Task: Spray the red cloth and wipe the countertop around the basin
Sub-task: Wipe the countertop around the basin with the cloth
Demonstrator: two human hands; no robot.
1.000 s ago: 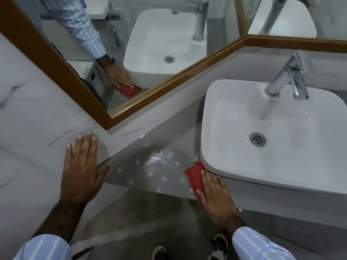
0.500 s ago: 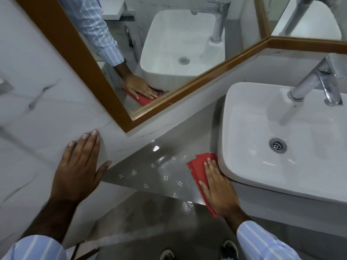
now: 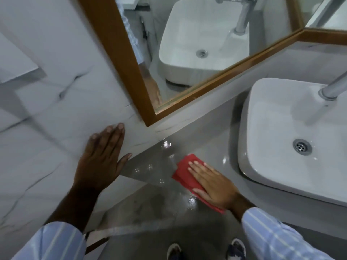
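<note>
- Since a moment ago, right hand (image 3: 216,186) and red cloth (image 3: 185,173) have slid left, away from the white basin (image 3: 266,177).
- Its fingers lie flat, pressing the cloth onto the wet grey worktop (image 3: 150,171).
- Left hand (image 3: 101,162) rests spread open on the marble wall (image 3: 47,113), below a wood-framed mirror (image 3: 120,59).

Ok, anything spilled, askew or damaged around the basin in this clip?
Nothing stands out. The right hand presses the red cloth flat on the grey countertop, left of the basin; the left hand is flat on the marble wall. The countertop's shine is wet or reflected light, I cannot tell which.
</note>
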